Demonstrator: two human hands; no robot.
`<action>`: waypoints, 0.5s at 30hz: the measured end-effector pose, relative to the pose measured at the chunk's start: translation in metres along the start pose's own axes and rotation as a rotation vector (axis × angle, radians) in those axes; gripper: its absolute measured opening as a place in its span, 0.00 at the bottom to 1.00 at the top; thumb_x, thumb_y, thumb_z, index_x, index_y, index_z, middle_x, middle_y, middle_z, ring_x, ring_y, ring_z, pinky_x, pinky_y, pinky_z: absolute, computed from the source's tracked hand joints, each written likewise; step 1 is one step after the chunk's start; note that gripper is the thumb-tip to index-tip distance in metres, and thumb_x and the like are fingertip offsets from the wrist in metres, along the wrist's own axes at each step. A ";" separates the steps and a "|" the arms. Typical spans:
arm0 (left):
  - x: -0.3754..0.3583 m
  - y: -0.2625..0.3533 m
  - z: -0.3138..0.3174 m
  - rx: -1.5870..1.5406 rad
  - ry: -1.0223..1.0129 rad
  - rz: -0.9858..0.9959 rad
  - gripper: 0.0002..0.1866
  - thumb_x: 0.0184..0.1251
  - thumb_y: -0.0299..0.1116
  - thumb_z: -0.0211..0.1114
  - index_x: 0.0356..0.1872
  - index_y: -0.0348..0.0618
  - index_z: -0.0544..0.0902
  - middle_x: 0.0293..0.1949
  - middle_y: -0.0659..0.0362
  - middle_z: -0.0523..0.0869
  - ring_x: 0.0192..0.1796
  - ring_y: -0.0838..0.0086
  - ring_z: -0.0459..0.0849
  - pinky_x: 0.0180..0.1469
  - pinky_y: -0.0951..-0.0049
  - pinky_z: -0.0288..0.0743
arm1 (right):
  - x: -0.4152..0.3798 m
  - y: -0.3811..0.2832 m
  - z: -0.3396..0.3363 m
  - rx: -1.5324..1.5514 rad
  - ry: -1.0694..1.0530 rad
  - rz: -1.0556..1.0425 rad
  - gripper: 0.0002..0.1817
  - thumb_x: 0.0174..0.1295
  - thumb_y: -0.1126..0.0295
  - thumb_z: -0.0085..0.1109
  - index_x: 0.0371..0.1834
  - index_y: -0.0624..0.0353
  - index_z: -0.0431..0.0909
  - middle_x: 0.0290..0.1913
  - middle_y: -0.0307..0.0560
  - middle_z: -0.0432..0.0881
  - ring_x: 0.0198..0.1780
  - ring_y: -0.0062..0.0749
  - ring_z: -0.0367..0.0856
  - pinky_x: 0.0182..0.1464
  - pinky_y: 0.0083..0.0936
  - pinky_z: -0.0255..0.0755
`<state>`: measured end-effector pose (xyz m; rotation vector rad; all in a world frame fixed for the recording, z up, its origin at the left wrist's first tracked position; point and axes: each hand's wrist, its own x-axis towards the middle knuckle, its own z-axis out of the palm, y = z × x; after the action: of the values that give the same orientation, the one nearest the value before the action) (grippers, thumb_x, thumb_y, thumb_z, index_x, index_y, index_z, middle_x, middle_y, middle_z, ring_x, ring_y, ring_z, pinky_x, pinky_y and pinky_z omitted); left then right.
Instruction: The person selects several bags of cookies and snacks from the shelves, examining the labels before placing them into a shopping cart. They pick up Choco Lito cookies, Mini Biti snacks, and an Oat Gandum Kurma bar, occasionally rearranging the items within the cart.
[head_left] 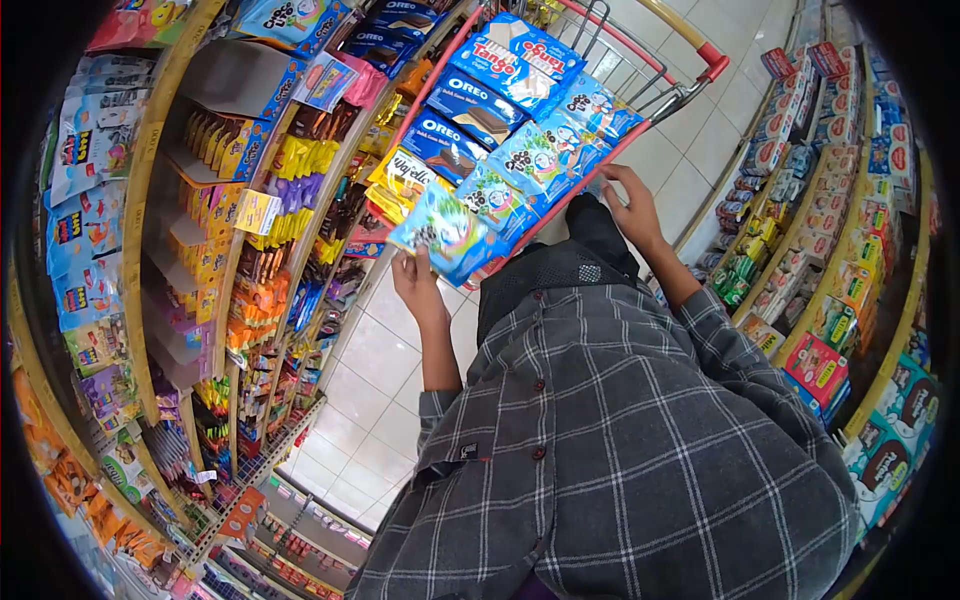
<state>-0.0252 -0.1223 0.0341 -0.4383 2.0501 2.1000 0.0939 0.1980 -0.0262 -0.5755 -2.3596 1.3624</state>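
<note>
Long supermarket shelves [150,200] flank a red-rimmed shopping cart [600,169] holding blue Tango packs [520,62], Oreo boxes [443,140] and a yellow Wafello pack [403,178]. At its near left corner, a blue-green snack packet [447,230] slants lengthwise from far left to near right. The nearer left hand [424,290] grasps its near left edge; the packet extends forward and rightward from that grip. The right hand [634,212], fingers parted, is beside the cart's right side, holding nothing visible.

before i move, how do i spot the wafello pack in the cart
Start at the shopping cart with red edges. Just beyond the blue packet in the left hand lies the Wafello pack. It is yellow, while the packs beside it are blue.
</note>
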 end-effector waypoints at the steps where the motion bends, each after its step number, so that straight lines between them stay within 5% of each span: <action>1: 0.003 0.012 0.014 -0.033 -0.007 -0.056 0.08 0.72 0.31 0.62 0.46 0.42 0.74 0.43 0.58 0.83 0.40 0.79 0.81 0.38 0.79 0.75 | -0.003 0.001 -0.005 0.016 0.008 0.037 0.14 0.64 0.73 0.57 0.53 0.61 0.80 0.52 0.53 0.82 0.53 0.44 0.81 0.58 0.34 0.72; 6: 0.051 -0.013 0.124 -0.151 -0.376 -0.245 0.11 0.71 0.35 0.65 0.46 0.45 0.72 0.44 0.59 0.78 0.43 0.74 0.79 0.39 0.68 0.83 | -0.013 0.005 -0.034 -0.034 0.048 0.139 0.13 0.66 0.73 0.58 0.53 0.61 0.80 0.48 0.50 0.83 0.48 0.37 0.84 0.54 0.29 0.74; 10: 0.066 -0.053 0.234 -0.143 -0.446 -0.395 0.16 0.66 0.34 0.69 0.47 0.41 0.72 0.42 0.57 0.77 0.43 0.72 0.81 0.40 0.63 0.85 | -0.021 0.004 -0.057 -0.100 0.083 0.167 0.13 0.66 0.72 0.59 0.53 0.61 0.80 0.48 0.51 0.83 0.46 0.37 0.84 0.52 0.29 0.74; 13: 0.099 -0.131 0.265 0.110 -0.575 -0.204 0.18 0.63 0.34 0.71 0.46 0.40 0.72 0.41 0.56 0.77 0.43 0.71 0.81 0.37 0.65 0.84 | -0.034 0.006 -0.081 -0.125 0.125 0.213 0.14 0.66 0.72 0.59 0.53 0.61 0.80 0.48 0.51 0.83 0.45 0.37 0.84 0.51 0.29 0.75; 15: 0.095 -0.129 0.261 0.489 -0.334 0.350 0.18 0.57 0.31 0.73 0.43 0.38 0.73 0.40 0.53 0.75 0.48 0.63 0.79 0.48 0.57 0.78 | -0.045 0.007 -0.098 -0.147 0.163 0.261 0.14 0.66 0.72 0.59 0.53 0.61 0.79 0.48 0.51 0.84 0.45 0.37 0.84 0.51 0.29 0.75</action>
<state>-0.0953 0.1351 -0.1161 0.3413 2.4347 1.5821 0.1813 0.2495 0.0098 -1.0283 -2.3252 1.1967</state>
